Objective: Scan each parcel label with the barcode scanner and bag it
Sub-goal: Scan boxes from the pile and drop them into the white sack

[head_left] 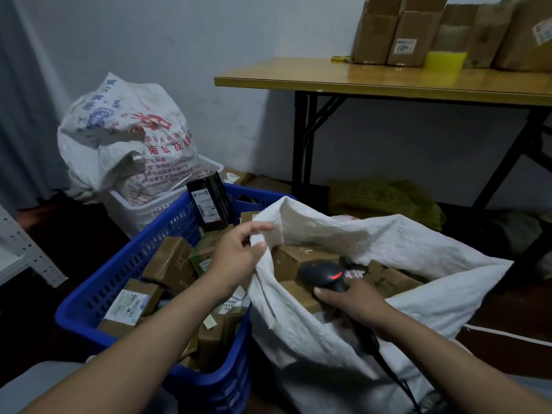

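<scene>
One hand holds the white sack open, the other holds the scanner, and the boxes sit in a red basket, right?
Almost. The basket is blue, not red; the head view shows it. The left hand does grip the white sack at its edge, and the right hand holds the scanner.

The room is dim with a cool, bluish cast, and soft light from above leaves a pale sheen on the bench (373,80) top. Under the bench everything sinks into deep shadow. The cartons (412,34) on the bench look soft and smeared, and the bench's front edge bows with wide-angle distortion.
</scene>
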